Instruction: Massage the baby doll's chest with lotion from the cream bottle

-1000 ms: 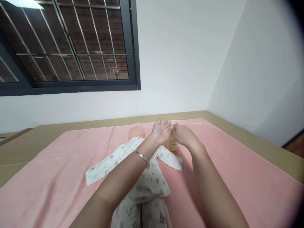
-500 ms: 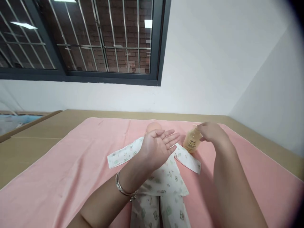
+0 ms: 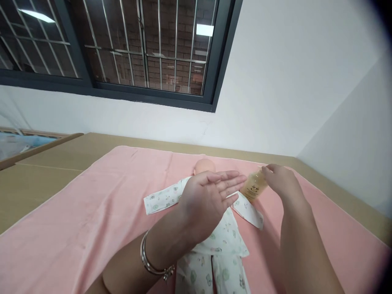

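Bottle (image 3: 254,188) of amber liquid sits tilted on the pink towel (image 3: 76,220), just beside the doll's (image 3: 211,228) outstretched sleeve, and your right hand (image 3: 283,183) rests its fingertips on the upper end of it. Your fingers there are curled loosely over the top rather than wrapped round the body, so you steady it more than grip it; whether the cap or pump is under your fingers is hidden by the hand itself.

Your left hand (image 3: 208,200) is held flat and open above the doll's chest, fingers together and pointing toward the bottle, palm turned up and slightly inward. It holds nothing. Placed so near the bottle's mouth, it reads as a cupped surface ready to catch what comes out (a judgement from the pose only). A thin silver bracelet (image 3: 153,263) circles that wrist.

The doll lies on its back in the middle of the towel, head (image 3: 204,165) toward the wall, dressed in a white printed suit with both sleeves spread sideways, which leaves its front open to your reach. The towel covers a tan surface (image 3: 39,171) that runs up to the white wall, and a dark-framed barred window (image 3: 147,53) sits above.
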The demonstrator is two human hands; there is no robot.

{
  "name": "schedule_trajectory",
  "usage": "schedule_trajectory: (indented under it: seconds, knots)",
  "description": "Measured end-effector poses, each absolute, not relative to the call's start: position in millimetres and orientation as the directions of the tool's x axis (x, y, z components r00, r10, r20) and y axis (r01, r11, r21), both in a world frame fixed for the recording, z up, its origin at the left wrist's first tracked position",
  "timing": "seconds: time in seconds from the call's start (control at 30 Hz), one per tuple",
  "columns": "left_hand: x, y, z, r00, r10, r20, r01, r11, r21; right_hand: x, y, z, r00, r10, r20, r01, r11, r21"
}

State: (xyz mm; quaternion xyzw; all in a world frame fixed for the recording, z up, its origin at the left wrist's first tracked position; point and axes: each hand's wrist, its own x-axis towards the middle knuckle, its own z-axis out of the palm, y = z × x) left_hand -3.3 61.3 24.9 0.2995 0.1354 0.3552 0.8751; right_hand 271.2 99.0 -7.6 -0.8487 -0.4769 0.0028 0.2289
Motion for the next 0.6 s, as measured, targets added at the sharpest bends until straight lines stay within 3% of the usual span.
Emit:
schedule_trajectory:
  seconds: [0.13,0.27,0.4,0.5,0.6]
  knots:
    - [4,69,22,0.705,0.700,-0.114,-0.497,0.603,0.625,233,75,8,0.531,0.755,0.385,0.815,-0.330,-0.477]
    - [2,58,22,0.665,0.699,-0.264,-0.442,0.653,0.615,179,38,9,0.242,0.780,0.577,0.832,0.139,-0.537]
    - [-14,35,34,0.702,0.695,-0.156,-0.441,0.596,0.671,143,15,2,-0.108,0.653,0.749,0.756,0.543,-0.364]
    - [-30,29,45,0.716,0.693,-0.079,-0.433,0.531,0.729,129,8,-2,-0.322,0.589,0.741,0.736,0.649,-0.195]
    - [-42,36,50,0.665,0.744,-0.062,-0.447,0.463,0.765,118,0,-5,-0.477,0.563,0.675,0.697,0.710,-0.099]
